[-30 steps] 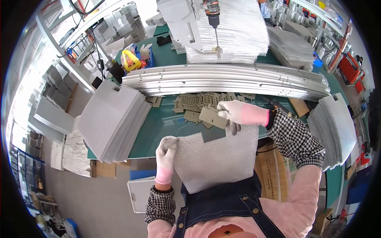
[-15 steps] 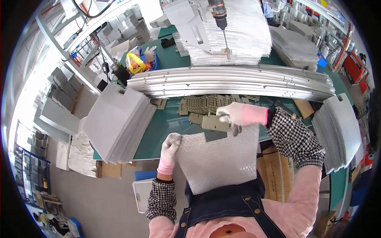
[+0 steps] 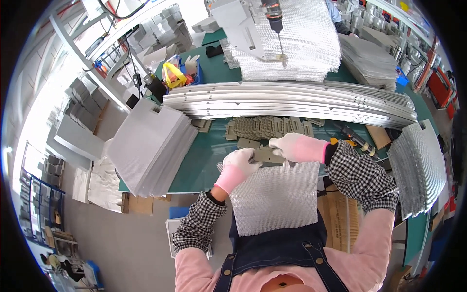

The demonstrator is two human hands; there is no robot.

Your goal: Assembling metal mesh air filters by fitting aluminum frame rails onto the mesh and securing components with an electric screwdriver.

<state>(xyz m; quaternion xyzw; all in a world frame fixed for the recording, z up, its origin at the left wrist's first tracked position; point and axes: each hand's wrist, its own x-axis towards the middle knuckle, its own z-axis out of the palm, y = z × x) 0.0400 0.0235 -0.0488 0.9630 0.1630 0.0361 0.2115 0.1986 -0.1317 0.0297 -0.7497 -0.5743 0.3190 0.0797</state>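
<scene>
Both my hands wear white gloves with pink cuffs. A silver mesh sheet with a notched top edge hangs over the table's near edge and against my apron. At its notch is a flat olive-grey plastic piece. My left hand pinches the left end of this piece. On its right end my right hand is closed, with its lower fingers partly hidden behind the sheet's top edge. Just beyond lie loose olive-grey pieces and a row of several similar ones.
Stacked mesh sheets stand left and right. Long silver metal strips cross the green table. A glue gun lies right of my right hand. Beyond hangs a drill-like tool; a co-worker's sleeve shows at the far right.
My left hand has let go of the sheet's upper left corner and moved right to the olive-grey piece. The piece has tilted slightly and shifted nearer the notch. The glue gun is now more visible.
</scene>
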